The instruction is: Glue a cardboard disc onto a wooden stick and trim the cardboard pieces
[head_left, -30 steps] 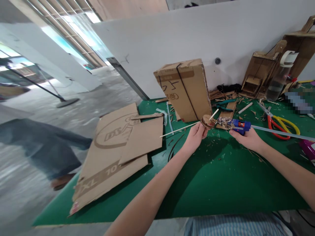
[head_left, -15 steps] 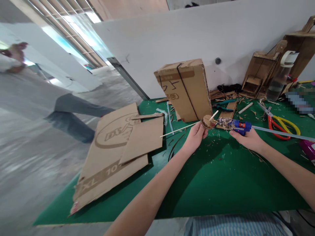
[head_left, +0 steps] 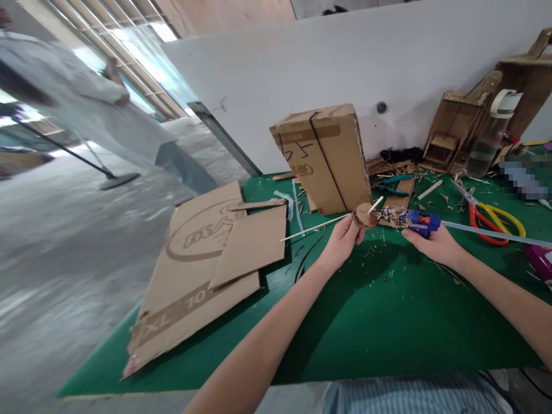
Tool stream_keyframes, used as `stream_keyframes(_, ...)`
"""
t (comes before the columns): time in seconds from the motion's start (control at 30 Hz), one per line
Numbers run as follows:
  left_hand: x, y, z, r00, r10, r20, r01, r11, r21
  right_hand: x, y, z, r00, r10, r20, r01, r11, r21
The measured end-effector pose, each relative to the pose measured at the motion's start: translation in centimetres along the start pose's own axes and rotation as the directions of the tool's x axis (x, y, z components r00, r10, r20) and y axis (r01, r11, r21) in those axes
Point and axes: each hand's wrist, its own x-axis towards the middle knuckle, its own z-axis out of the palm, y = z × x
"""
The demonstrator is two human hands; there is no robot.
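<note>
Bright, diffuse light; strongest at long blue-white opening (head_left: 144, 63), far left of and beyond the left fingers (head_left: 344, 226). Soft shadow on flat green tabletop (head_left: 431, 333), nearside of fingers. Grey concrete floor (head_left: 86, 276) and white-clad person (head_left: 90, 98), far left of them, smeared, stretched edgeward. Bluish patch (head_left: 524, 177) right of fingers pixelated.

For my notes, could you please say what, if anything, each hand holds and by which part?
The left hand holds the cardboard disc by its edge; the right hand holds the glue gun by its handle.
</note>
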Motion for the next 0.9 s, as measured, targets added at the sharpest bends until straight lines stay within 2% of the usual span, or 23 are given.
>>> stream_keyframes(0.13,0.0,0.49,-0.04,1.0,0.026,-0.014,-0.025,0.997,0.069,-0.07,-0.52,0.01,1.0,0.007,-0.003,-0.007,0.999,0.031)
stream_keyframes(0.4,0.0,0.93,0.28,0.999,0.03,-0.04,-0.03,1.0,-0.003,0.01,-0.33,0.12,0.999,0.034,-0.012,-0.033,0.994,0.107)
stream_keyframes(0.63,0.03,0.94,0.23,0.998,0.036,-0.044,-0.038,0.998,-0.048,-0.08,-0.13,0.07,0.999,0.039,-0.038,-0.036,0.996,0.075)
stream_keyframes(0.9,0.06,0.74,0.18,0.998,-0.009,-0.069,0.006,0.999,-0.042,-0.24,-0.34,-0.05,1.0,-0.003,0.016,0.001,0.997,0.075)
